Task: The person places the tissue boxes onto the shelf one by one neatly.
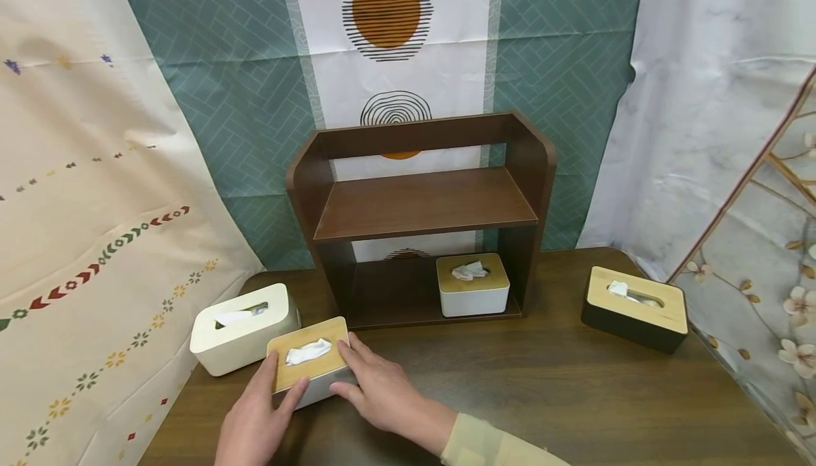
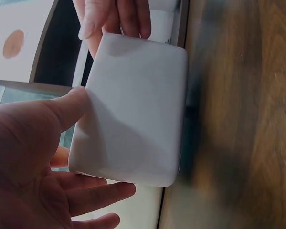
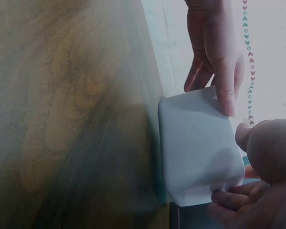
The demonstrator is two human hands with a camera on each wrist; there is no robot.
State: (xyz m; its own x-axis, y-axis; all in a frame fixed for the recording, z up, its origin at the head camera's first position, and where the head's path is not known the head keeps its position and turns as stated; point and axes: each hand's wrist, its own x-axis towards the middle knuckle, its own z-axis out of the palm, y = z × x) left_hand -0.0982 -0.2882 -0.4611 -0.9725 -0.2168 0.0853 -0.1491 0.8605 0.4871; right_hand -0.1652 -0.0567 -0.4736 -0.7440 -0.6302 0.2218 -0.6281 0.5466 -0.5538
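Observation:
Both hands hold a white tissue box with a light wooden lid (image 1: pixel 324 383) at the front left of the table. A white tissue (image 1: pixel 309 352) pokes out of the lid. The left hand (image 1: pixel 253 409) grips the box's left end, its thumb against the front side. At the opposite end, the right hand (image 1: pixel 385 389) has its thumb on the front and its fingers by the lid's edge. In the left wrist view the plain front of the tissue box (image 2: pixel 133 109) faces the camera between both hands. The right wrist view also shows this box (image 3: pixel 197 143) between them.
An all-white tissue box (image 1: pixel 223 353) stands just behind and left of the held one. A brown two-tier shelf (image 1: pixel 427 200) stands at the back, with a wood-lidded white tissue box (image 1: pixel 474 302) on its lower level. A black tissue box (image 1: pixel 631 323) lies at the right.

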